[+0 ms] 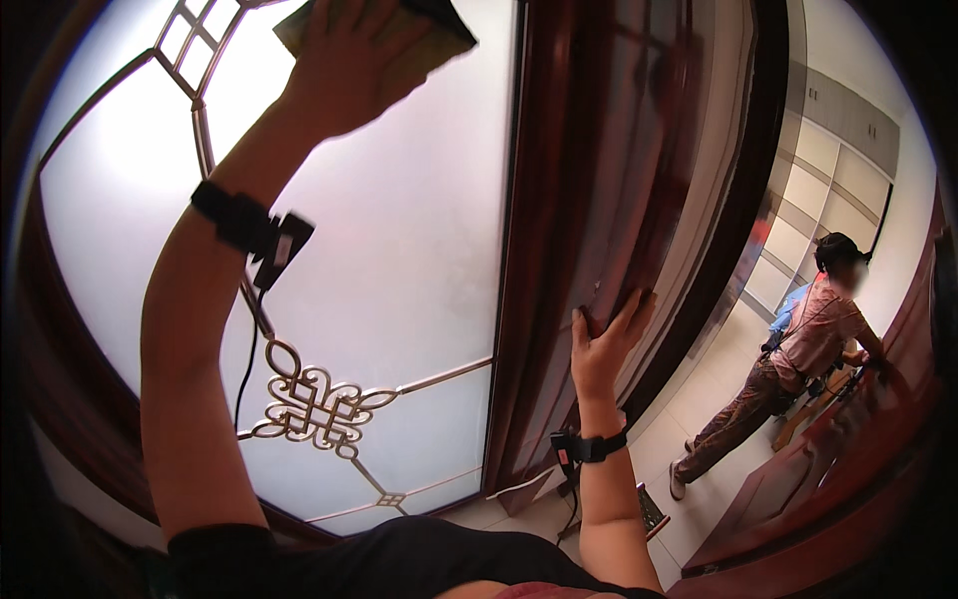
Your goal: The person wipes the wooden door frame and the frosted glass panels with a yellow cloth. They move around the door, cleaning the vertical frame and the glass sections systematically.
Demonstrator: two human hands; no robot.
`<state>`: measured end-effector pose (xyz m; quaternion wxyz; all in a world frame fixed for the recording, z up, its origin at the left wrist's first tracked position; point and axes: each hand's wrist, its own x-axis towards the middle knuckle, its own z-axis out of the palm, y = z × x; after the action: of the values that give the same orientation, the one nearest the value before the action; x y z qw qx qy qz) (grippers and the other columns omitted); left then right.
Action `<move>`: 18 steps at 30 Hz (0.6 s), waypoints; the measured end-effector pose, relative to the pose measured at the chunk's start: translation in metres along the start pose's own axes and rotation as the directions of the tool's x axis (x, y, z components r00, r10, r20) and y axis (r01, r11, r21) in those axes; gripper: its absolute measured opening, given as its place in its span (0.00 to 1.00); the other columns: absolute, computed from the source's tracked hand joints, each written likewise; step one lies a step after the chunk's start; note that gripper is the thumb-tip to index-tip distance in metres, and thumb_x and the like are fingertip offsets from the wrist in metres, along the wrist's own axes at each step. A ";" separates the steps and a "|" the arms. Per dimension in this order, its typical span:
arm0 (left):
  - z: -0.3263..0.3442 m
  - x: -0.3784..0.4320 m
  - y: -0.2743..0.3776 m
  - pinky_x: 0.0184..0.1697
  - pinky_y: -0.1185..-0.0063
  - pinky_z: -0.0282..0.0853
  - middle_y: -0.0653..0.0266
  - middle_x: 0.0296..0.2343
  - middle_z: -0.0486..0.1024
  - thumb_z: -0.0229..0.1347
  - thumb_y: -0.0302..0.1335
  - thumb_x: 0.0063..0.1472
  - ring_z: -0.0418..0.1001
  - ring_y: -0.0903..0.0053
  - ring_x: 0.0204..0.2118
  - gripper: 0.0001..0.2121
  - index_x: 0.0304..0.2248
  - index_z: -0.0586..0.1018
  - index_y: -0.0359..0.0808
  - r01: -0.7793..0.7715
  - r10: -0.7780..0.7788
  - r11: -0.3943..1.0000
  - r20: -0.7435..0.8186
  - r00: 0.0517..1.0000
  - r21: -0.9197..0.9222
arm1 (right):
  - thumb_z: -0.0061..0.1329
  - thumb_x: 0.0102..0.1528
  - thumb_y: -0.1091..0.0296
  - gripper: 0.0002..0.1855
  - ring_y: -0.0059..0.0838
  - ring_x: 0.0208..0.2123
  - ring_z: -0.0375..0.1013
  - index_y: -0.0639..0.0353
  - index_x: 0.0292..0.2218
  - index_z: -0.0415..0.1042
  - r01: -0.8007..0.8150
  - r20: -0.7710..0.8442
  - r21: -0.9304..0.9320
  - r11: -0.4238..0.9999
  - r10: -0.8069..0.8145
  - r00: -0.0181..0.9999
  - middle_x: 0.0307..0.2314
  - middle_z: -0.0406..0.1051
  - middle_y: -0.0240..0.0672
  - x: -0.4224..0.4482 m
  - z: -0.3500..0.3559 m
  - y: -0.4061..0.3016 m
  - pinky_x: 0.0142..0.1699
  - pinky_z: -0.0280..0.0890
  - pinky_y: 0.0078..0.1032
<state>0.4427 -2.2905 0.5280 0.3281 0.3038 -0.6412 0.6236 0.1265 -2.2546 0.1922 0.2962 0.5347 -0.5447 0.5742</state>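
Note:
My left hand [340, 64] is raised high, its fingers spread over a folded dark and yellowish cloth [438, 37]. It holds the cloth against a frosted glass panel [389, 239], and the cloth's top runs out of view. Gold-coloured metal strips cross the glass, with a knot-shaped ornament [318, 408] low in the panel. Lower and to the right, my right hand [608, 352] rests with thumb and fingers apart against the dark red wooden door frame [561, 187]. Nothing shows in its grasp. Each forearm wears a black strap with a small device and cable.
Beyond the frame, at right, a person [812, 322] leans towards a dark red wooden surface [838, 449]. A pale panelled cabinet [816, 180] stands behind that person. Light floor tiles [696, 374] run below. A small piece of furniture [653, 513] is partly hidden by my right forearm.

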 end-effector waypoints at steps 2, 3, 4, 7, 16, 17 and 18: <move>0.016 0.033 0.000 0.62 0.50 0.45 0.59 0.52 0.66 0.55 0.46 0.59 0.54 0.51 0.62 0.22 0.49 0.75 0.44 0.023 -0.013 0.983 -0.058 0.998 0.184 | 0.57 0.56 0.55 0.49 0.68 0.63 0.45 0.64 0.65 0.41 0.008 0.010 0.012 1.000 -0.008 1.000 0.62 0.39 0.68 0.001 -0.001 0.003 0.61 0.51 0.60; 0.026 0.041 -0.006 0.62 0.49 0.44 0.59 0.52 0.67 0.55 0.45 0.58 0.55 0.51 0.62 0.22 0.49 0.75 0.45 -0.015 0.049 0.966 -0.125 0.991 0.259 | 0.57 0.56 0.54 0.49 0.68 0.63 0.45 0.64 0.65 0.42 0.012 0.022 0.015 1.000 -0.013 1.000 0.62 0.39 0.68 0.000 -0.001 -0.002 0.61 0.52 0.59; 0.035 0.051 -0.009 0.63 0.49 0.44 0.60 0.52 0.67 0.55 0.44 0.57 0.55 0.51 0.62 0.21 0.49 0.75 0.45 -0.035 0.106 0.944 -0.202 0.974 0.327 | 0.57 0.56 0.54 0.49 0.68 0.62 0.46 0.64 0.65 0.42 0.021 0.028 0.002 1.000 -0.021 0.999 0.62 0.39 0.68 0.001 -0.002 -0.002 0.60 0.53 0.59; 0.052 0.071 0.001 0.63 0.47 0.43 0.59 0.53 0.67 0.55 0.38 0.57 0.54 0.51 0.62 0.20 0.50 0.75 0.49 0.053 -0.002 0.982 -0.272 0.962 0.181 | 0.58 0.55 0.54 0.49 0.67 0.62 0.47 0.64 0.65 0.43 0.021 0.027 -0.022 1.000 -0.020 0.999 0.62 0.39 0.68 0.000 -0.002 0.000 0.60 0.54 0.59; 0.059 0.020 0.078 0.63 0.63 0.56 0.58 0.57 0.66 0.57 0.32 0.59 0.61 0.59 0.61 0.21 0.53 0.74 0.43 -0.016 0.007 0.997 -0.109 0.994 -0.080 | 0.61 0.53 0.58 0.51 0.68 0.62 0.45 0.63 0.65 0.41 0.023 0.031 0.046 0.999 -0.025 0.999 0.62 0.38 0.68 -0.003 0.000 0.008 0.61 0.51 0.59; 0.055 0.015 0.084 0.63 0.62 0.56 0.58 0.57 0.67 0.56 0.32 0.60 0.61 0.59 0.61 0.20 0.53 0.74 0.43 -0.028 0.014 0.992 -0.110 0.994 -0.126 | 0.61 0.53 0.59 0.51 0.68 0.63 0.45 0.63 0.65 0.41 0.019 0.031 0.052 0.998 -0.020 0.999 0.62 0.38 0.68 -0.001 -0.001 0.007 0.62 0.50 0.59; 0.050 0.011 0.087 0.63 0.62 0.56 0.58 0.57 0.67 0.55 0.31 0.61 0.60 0.59 0.61 0.20 0.53 0.73 0.42 -0.025 0.014 0.990 -0.080 0.997 -0.140 | 0.61 0.53 0.60 0.51 0.68 0.63 0.44 0.63 0.65 0.41 0.019 0.031 0.063 0.998 -0.021 0.999 0.62 0.38 0.68 0.000 -0.002 0.006 0.62 0.50 0.59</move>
<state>0.3642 -2.3373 0.4845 0.3675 0.2488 -0.6733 0.5914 0.1203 -2.2543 0.1902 0.2766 0.5582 -0.5257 0.5793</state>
